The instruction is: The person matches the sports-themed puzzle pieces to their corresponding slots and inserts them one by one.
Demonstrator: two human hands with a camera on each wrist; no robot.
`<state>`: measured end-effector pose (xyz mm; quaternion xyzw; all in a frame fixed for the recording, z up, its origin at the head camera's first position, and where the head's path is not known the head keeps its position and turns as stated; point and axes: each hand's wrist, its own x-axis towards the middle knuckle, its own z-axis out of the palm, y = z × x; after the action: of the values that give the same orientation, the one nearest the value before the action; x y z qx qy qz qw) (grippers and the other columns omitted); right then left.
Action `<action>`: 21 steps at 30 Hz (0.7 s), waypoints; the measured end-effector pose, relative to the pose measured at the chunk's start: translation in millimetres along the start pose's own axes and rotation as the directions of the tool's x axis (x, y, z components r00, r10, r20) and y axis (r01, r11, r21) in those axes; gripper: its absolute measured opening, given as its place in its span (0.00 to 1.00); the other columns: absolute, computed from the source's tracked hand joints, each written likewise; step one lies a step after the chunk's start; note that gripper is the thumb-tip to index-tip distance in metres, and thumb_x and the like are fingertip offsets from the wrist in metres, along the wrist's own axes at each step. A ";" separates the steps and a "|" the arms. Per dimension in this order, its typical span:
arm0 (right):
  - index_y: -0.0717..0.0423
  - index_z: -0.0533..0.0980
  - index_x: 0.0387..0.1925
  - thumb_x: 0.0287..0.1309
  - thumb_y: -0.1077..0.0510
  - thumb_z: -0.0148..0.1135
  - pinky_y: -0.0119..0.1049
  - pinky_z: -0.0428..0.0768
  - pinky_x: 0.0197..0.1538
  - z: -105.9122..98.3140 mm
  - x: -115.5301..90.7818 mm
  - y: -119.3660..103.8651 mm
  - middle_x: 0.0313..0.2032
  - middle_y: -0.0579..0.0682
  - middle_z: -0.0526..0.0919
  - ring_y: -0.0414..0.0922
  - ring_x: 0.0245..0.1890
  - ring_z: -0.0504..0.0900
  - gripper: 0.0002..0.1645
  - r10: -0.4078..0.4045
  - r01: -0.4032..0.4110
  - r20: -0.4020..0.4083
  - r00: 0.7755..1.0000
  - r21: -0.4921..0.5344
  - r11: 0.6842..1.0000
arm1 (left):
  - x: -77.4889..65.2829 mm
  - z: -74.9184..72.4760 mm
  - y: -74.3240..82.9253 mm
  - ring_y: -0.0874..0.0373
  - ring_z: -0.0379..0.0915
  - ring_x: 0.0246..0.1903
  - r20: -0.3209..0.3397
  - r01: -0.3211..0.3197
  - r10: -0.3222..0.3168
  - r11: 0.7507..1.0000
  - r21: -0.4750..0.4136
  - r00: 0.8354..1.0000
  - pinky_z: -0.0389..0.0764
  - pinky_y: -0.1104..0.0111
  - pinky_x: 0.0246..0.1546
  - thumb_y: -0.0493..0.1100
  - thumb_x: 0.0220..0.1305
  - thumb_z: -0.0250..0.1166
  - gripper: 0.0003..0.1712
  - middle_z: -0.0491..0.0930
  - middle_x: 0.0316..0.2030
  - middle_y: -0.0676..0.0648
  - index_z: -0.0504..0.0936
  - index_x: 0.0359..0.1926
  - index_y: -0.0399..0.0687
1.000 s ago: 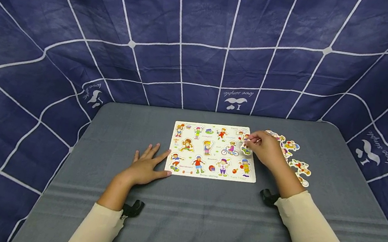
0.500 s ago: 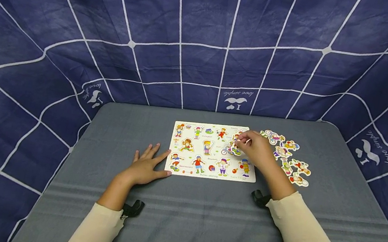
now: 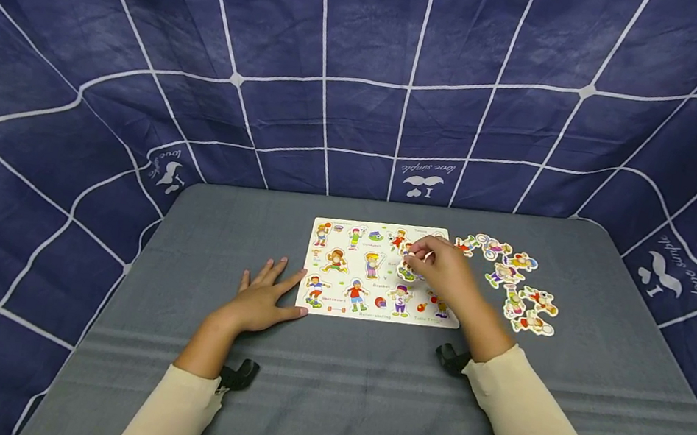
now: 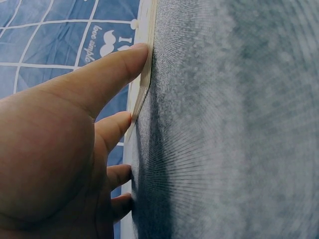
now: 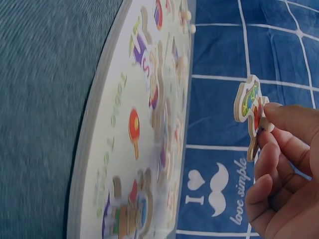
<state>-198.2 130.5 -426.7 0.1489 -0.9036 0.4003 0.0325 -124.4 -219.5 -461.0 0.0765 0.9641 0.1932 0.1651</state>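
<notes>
A cream wooden puzzle board (image 3: 348,314) printed with children playing sports lies on the grey table. At its lower left corner rests my left hand (image 3: 257,305), fingers spread; in the left wrist view the thumb (image 4: 137,57) and index finger (image 4: 119,127) touch the board's edge. My right hand (image 3: 448,272) is over the board's right half and pinches a puzzle piece (image 5: 250,102) between thumb and fingers. That piece is wooden, with green, blue and red print, and is held above the board in the right wrist view. The hand covers part of the bicycle picture.
Several loose puzzle pieces (image 3: 506,275) lie on the grey tabletop (image 3: 325,385) to the right of the board, some overlapping. A dark blue curtain (image 3: 373,42) with white grid lines encloses the back and sides. Black straps (image 3: 452,358) sit at both wrists.
My right hand has moved left across the board from its right edge, carrying the puzzle piece. More loose pieces on the right now show. The left hand has stayed in place.
</notes>
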 end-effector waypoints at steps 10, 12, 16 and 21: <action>0.56 0.83 0.37 0.60 0.56 0.71 0.33 0.72 0.36 15.0 1.2 -13.9 0.32 0.48 0.82 0.42 0.30 0.75 0.08 -0.024 0.024 0.006 1.000 -0.007 1.000 | 0.4 0.6 -1.0 0.38 0.27 0.81 -0.002 -0.004 0.004 1.000 -0.002 1.000 0.29 0.30 0.72 0.72 0.63 0.61 0.49 0.39 0.82 0.41 0.53 0.80 0.69; 0.55 0.83 0.37 0.60 0.56 0.71 0.34 0.72 0.37 17.9 2.2 -17.9 0.32 0.48 0.82 0.42 0.30 0.75 0.07 -0.024 0.024 0.014 1.000 -0.007 1.000 | 0.5 0.6 -1.3 0.38 0.27 0.81 -0.002 -0.005 0.005 1.000 -0.002 1.000 0.29 0.30 0.72 0.72 0.63 0.61 0.49 0.39 0.82 0.41 0.53 0.80 0.69; 0.55 0.83 0.37 0.60 0.55 0.71 0.34 0.73 0.37 25.1 3.4 -23.7 0.32 0.47 0.82 0.41 0.30 0.75 0.08 -0.027 0.027 0.028 0.999 -0.005 1.000 | 0.4 0.6 -2.0 0.39 0.27 0.81 0.004 -0.003 0.003 1.000 0.000 1.000 0.29 0.30 0.72 0.73 0.63 0.61 0.49 0.38 0.82 0.42 0.53 0.80 0.70; 0.52 0.82 0.37 0.60 0.54 0.71 0.33 0.72 0.35 35.1 3.1 -28.0 0.32 0.45 0.80 0.41 0.28 0.74 0.07 -0.018 0.018 0.036 0.999 0.006 1.000 | 0.1 0.4 -1.7 0.39 0.27 0.81 0.008 0.000 0.000 1.000 0.004 1.000 0.29 0.31 0.73 0.73 0.64 0.60 0.49 0.38 0.82 0.42 0.52 0.80 0.70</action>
<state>-190.8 86.2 -430.0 0.1643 -0.9016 0.3998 0.0195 -124.5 -220.8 -462.1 0.0778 0.9639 0.1908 0.1689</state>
